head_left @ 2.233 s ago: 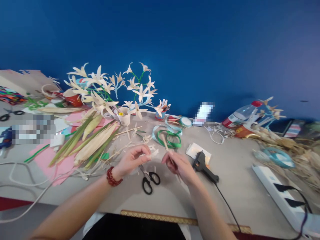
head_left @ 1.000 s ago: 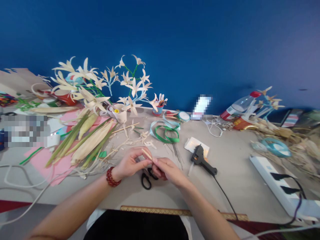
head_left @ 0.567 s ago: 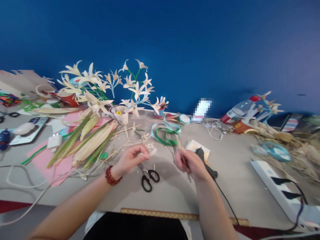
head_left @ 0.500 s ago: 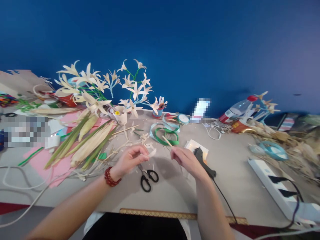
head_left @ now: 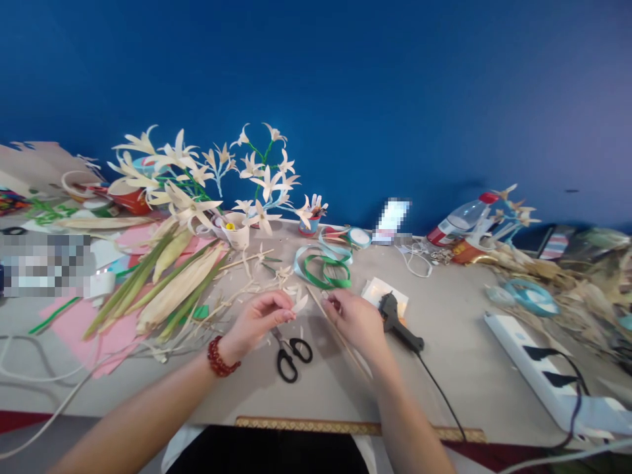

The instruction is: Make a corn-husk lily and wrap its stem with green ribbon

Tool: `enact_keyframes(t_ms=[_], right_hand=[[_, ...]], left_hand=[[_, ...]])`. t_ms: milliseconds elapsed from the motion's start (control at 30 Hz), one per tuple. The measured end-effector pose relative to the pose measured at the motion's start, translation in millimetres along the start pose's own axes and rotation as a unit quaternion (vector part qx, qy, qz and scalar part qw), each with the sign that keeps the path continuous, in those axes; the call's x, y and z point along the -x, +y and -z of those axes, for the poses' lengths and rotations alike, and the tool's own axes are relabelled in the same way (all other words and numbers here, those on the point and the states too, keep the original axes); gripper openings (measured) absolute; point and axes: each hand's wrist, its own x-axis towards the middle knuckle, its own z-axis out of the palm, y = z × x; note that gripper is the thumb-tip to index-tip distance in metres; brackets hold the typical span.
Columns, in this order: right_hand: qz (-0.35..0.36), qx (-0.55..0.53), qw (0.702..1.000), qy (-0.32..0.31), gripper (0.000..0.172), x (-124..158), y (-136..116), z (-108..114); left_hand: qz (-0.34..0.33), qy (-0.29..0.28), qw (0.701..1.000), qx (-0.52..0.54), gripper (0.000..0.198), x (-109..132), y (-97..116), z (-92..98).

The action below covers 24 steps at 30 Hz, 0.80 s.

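A small white petal-shaped piece (head_left: pixel 300 304) is pinched between the thumb and fingers of my left hand (head_left: pixel 261 318), which wears a red bead bracelet. My right hand (head_left: pixel 358 321) is loosely curled, with a gap at the fingertips and nothing visible in it. Just beside those fingertips, a thin pale stick (head_left: pixel 345 349) slants across the table and passes partly behind the hand. Black-handled scissors (head_left: pixel 291 355) lie below and between the hands, their blades partly covered by my left hand. A dark glue gun (head_left: pixel 399 322) rests to the right of my right hand.
Pale handmade flowers (head_left: pixel 266 181) stand in a cup (head_left: pixel 237 234) at the back. Corn husks (head_left: pixel 182 289) lie on pink paper (head_left: pixel 74 336) at left. Ribbon rolls (head_left: pixel 326 270) sit behind the hands. A power strip (head_left: pixel 533 375) and bottle (head_left: pixel 459 220) are at right.
The stick was in my right hand, pointing up; now it lies lower and slants past the fingertips, which have loosened. My left hand keeps hold of the white piece.
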Motion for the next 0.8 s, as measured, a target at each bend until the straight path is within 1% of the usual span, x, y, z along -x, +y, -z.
enact_keyframes(t_ms=[33,67,133,167,200,267,333,367,400,433,467,533,600,633,700,800], right_hand=[[0.018,-0.093,0.996,0.004,0.022,0.8,-3.4,-0.9],[0.034,-0.199,0.979,-0.004,0.023,1.8,-7.6,-2.7],[0.043,-0.388,0.92,-0.039,0.025,4.0,-16.6,-9.1],[0.033,-0.456,0.888,-0.052,0.025,5.0,-20.4,-13.3],[0.02,-0.504,0.862,-0.059,0.026,5.6,-23.2,-17.6],[-0.009,-0.558,0.827,-0.061,0.026,6.0,-25.0,-25.0],[-0.03,-0.586,0.808,-0.06,0.026,5.1,-22.5,-28.7],[-0.035,-0.591,0.803,-0.059,0.026,4.2,-20.3,-28.8],[-0.037,-0.593,0.802,-0.054,0.026,2.9,-17.8,-28.0],[-0.038,-0.59,0.806,-0.045,0.026,1.4,-15.4,-26.3],[-0.038,-0.58,0.813,-0.035,0.027,-0.4,-13.2,-24.2],[-0.042,-0.537,0.842,-0.027,0.028,-5.0,-9.7,-20.1],[-0.048,-0.47,0.88,-0.051,0.03,-11.0,-7.7,-18.3],[-0.051,-0.44,0.894,-0.07,0.03,-14.6,-7.2,-18.8],[-0.055,-0.4,0.91,-0.098,0.03,-23.4,-7.1,-22.6],[-0.059,-0.361,0.924,-0.11,0.026,-40.0,-8.7,-32.0]], left_hand=[[0.0,-0.002,1.0,-0.006,0.018,0.0,0.0,-0.9],[0.0,-0.004,1.0,-0.014,0.018,0.0,-0.1,-1.6],[-0.005,-0.013,0.999,-0.036,0.016,-0.5,-0.8,-2.3],[-0.011,-0.021,0.998,-0.051,0.015,-0.8,-1.5,-2.2],[-0.016,-0.03,0.997,-0.067,0.014,-1.2,-2.4,-1.8],[-0.021,-0.056,0.993,-0.103,0.013,-1.9,-4.8,-0.6],[-0.013,-0.086,0.987,-0.138,0.014,-2.3,-7.2,0.8],[-0.007,-0.097,0.984,-0.152,0.014,-2.2,-8.1,1.5],[-0.001,-0.099,0.981,-0.164,0.015,-2.0,-8.5,2.2],[0.001,-0.089,0.981,-0.17,0.015,-1.8,-8.6,2.9],[0.0,-0.062,0.984,-0.169,0.016,-1.7,-8.2,3.8],[-0.014,0.03,0.99,-0.138,0.017,-2.4,-6.8,6.4],[-0.038,0.133,0.987,-0.081,0.02,-5.1,-5.7,10.3],[-0.049,0.171,0.983,-0.054,0.021,-7.2,-5.6,12.5],[-0.062,0.207,0.976,-0.029,0.024,-11.8,-6.6,16.7],[-0.065,0.228,0.971,-0.018,0.024,-16.6,-9.2,20.1]])
